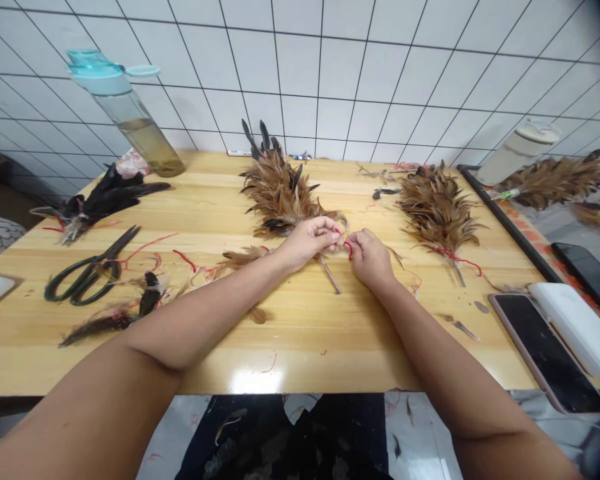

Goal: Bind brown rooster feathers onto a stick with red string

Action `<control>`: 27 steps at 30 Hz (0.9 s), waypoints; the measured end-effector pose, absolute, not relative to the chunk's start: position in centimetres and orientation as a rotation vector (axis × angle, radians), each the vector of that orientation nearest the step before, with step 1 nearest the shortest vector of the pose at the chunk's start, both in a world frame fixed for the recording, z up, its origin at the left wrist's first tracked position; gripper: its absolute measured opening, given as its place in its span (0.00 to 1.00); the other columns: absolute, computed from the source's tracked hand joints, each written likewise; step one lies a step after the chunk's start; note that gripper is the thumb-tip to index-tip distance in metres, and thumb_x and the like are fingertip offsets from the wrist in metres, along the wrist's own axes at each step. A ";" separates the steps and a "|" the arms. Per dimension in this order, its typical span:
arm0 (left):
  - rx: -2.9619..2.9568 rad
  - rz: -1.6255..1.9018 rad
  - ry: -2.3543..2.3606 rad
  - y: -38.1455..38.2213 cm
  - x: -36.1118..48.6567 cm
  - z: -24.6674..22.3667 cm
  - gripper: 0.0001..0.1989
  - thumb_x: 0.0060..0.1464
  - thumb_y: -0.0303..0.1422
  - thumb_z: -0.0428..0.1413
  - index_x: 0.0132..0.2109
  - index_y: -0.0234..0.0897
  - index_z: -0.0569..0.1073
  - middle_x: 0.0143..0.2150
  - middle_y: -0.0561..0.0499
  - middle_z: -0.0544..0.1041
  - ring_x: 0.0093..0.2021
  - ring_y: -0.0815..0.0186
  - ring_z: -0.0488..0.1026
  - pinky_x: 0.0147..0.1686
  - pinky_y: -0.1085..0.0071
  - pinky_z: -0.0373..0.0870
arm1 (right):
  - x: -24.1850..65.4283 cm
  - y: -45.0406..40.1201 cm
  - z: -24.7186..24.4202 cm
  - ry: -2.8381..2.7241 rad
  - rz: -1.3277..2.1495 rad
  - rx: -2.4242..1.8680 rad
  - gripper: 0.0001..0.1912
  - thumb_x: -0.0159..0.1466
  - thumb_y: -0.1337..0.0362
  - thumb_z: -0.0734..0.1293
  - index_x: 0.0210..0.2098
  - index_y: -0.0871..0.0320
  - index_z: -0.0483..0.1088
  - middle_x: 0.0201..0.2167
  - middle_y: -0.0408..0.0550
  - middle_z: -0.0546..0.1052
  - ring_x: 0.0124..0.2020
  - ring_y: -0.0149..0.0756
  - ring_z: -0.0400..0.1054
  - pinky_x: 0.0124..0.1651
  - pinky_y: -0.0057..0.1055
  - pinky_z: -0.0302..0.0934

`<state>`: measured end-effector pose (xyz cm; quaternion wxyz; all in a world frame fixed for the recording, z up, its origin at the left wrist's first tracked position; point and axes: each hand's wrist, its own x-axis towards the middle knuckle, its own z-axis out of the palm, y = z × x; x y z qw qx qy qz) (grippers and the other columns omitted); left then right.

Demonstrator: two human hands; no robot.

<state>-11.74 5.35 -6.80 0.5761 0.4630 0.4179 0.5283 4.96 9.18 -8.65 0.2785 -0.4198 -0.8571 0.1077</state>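
- While our left hand (pixel 307 243) pinches the stem of a brown feather bundle (pixel 280 193), its fingers closed just below the feathers, our right hand (pixel 371 259) grips a red thread (pixel 349 249) against that stem.
- Beyond the right hand lies a second brown feather bundle (pixel 437 210), bound with more red thread.
- Left of the left hand lie dark-handled scissors (pixel 87 277).
- Right of the right hand lies a smartphone (pixel 545 350).
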 end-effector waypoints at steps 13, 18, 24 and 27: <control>1.069 1.096 1.122 5.2 -11.3 -5.6 0.05 0.49 0.24 0.57 0.32 0.32 0.67 0.24 0.53 0.72 0.20 0.78 0.65 0.18 0.82 0.52 | 5.8 8.3 -6.8 -2.499 -0.493 -0.899 0.14 0.68 0.65 0.56 0.33 0.57 0.71 0.28 0.51 0.70 0.33 0.38 0.60 0.32 0.34 0.46; 1.080 1.002 1.156 5.1 -11.5 -4.9 0.04 0.48 0.22 0.56 0.31 0.32 0.68 0.24 0.53 0.72 0.19 0.78 0.65 0.16 0.81 0.51 | 5.8 7.8 -6.0 -2.575 -0.460 -0.806 0.15 0.69 0.68 0.55 0.34 0.59 0.72 0.28 0.51 0.70 0.33 0.38 0.57 0.32 0.36 0.43; 1.173 0.911 1.214 5.0 -11.6 -4.3 0.05 0.48 0.20 0.52 0.30 0.32 0.69 0.22 0.54 0.71 0.18 0.79 0.63 0.17 0.82 0.53 | 5.5 7.2 -5.4 -2.605 -0.531 -0.737 0.17 0.71 0.67 0.52 0.41 0.58 0.72 0.27 0.50 0.69 0.32 0.39 0.57 0.32 0.37 0.43; 1.198 0.869 1.224 5.0 -11.9 -4.2 0.04 0.47 0.20 0.54 0.28 0.31 0.71 0.22 0.53 0.71 0.19 0.78 0.64 0.18 0.81 0.56 | 5.4 7.0 -5.3 -2.618 -0.463 -0.750 0.16 0.70 0.67 0.53 0.41 0.58 0.72 0.27 0.50 0.69 0.33 0.39 0.57 0.33 0.37 0.43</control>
